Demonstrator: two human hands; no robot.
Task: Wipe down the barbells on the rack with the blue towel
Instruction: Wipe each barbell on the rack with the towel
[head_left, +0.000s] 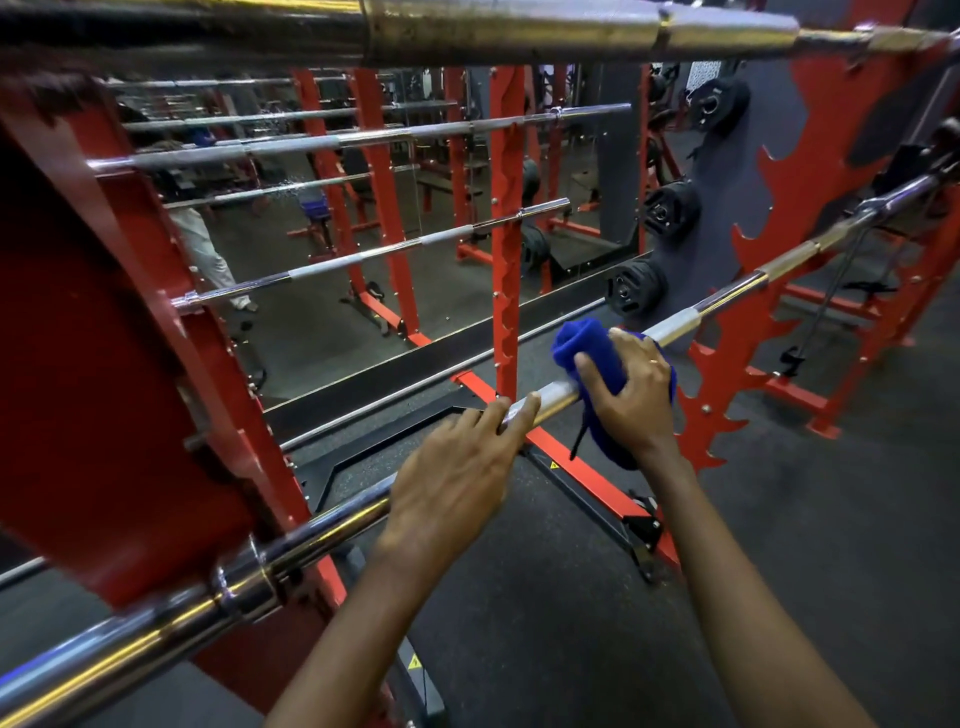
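A chrome barbell (332, 525) runs diagonally from the lower left to the upper right, resting on a red rack (104, 364). My left hand (457, 478) grips the bar near its middle, fingers curled over the top. Just to the right, my right hand (631, 395) presses a folded blue towel (587, 348) around the same bar. The towel wraps the shaft and hangs down below it. A second barbell (519, 26) crosses the top of the view, close overhead.
A mirror wall behind the rack reflects more barbells (363, 254) and red uprights (506, 234). Black weight plates (670, 210) hang on pegs at the right. A toothed red rack post (727, 364) stands just right of my right hand. The floor is dark rubber.
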